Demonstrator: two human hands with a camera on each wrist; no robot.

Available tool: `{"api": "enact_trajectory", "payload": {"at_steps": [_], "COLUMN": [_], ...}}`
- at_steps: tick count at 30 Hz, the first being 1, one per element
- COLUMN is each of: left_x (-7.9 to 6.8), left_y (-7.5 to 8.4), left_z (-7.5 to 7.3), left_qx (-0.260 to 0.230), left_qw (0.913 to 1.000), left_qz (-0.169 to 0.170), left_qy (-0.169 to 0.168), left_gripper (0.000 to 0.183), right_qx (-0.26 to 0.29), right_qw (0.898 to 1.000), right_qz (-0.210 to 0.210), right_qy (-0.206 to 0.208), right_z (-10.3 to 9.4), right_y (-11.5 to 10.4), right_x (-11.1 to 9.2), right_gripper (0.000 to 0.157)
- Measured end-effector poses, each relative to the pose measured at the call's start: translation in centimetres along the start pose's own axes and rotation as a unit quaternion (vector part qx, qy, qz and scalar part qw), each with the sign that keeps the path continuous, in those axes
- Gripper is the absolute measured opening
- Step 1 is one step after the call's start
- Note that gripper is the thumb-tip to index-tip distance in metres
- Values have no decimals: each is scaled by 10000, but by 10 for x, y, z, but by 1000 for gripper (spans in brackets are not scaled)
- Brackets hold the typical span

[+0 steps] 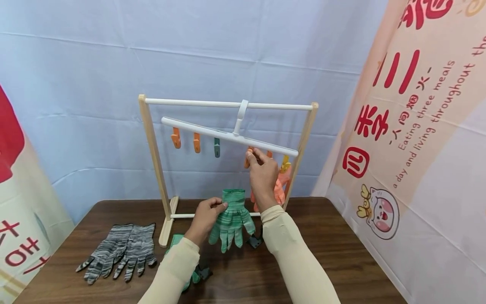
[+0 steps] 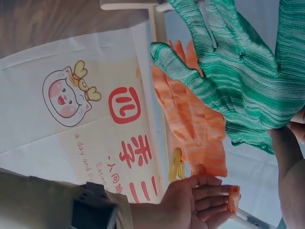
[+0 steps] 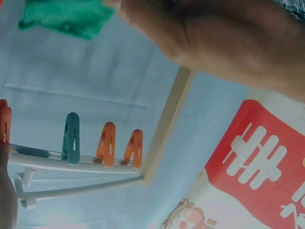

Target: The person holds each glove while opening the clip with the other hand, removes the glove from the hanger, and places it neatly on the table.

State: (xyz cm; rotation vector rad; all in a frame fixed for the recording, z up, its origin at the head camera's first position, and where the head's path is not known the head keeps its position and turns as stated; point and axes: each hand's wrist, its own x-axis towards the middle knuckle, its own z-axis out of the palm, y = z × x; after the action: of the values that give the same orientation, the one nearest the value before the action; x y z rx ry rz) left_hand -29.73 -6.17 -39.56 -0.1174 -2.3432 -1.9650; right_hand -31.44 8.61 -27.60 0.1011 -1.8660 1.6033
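My left hand [image 1: 208,217] pinches a green striped knit glove [image 1: 232,219] by the side near its cuff, fingers of the glove hanging down. Above it, my right hand [image 1: 263,173] grips an orange clothespin [image 1: 247,158] on the tilted white hanger [image 1: 197,128]. Right of that hand, an orange glove [image 1: 280,190] hangs near a yellow clothespin [image 1: 285,164]. In the left wrist view the green glove [image 2: 248,71] overlaps the orange glove [image 2: 190,119]. A dark green clothespin [image 3: 71,138] and two orange clothespins [image 3: 107,143] hold nothing.
The hanger hooks over the white top bar [image 1: 190,102] of a wooden-legged rack [image 1: 153,156]. Grey-black striped gloves [image 1: 133,245] lie at the table's left. Another green glove [image 1: 176,240] lies partly hidden under my left forearm, near a small black object [image 1: 205,272].
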Motion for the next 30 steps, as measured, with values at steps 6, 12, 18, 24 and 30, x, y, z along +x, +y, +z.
{"api": "enact_trajectory", "payload": {"at_steps": [6, 12, 18, 24, 30], "left_x": [-5, -6, -6, -7, -7], "left_y": [-10, -19, -30, -46, -57], "left_z": [3, 3, 1, -3, -8], "left_qx": [71, 140, 189, 140, 308], "left_qw": [9997, 9990, 9981, 9966, 9966], "left_qz": [-249, -421, -583, -802, -768], "left_qy": [-8, -44, -49, -94, -35], "left_gripper": [21, 22, 27, 34, 27], "right_qx": [-49, 13, -79, -120, -236], "right_qw": [10000, 10000, 9998, 9998, 9994], "right_qz": [-58, -60, -143, -157, -172], "right_qy": [39, -2, 69, 94, 191], "right_z": [0, -1, -3, -2, -2], "right_y": [1, 0, -1, -2, -2], "right_x": [0, 0, 1, 1, 2], "right_gripper": [26, 28, 28, 26, 25]}}
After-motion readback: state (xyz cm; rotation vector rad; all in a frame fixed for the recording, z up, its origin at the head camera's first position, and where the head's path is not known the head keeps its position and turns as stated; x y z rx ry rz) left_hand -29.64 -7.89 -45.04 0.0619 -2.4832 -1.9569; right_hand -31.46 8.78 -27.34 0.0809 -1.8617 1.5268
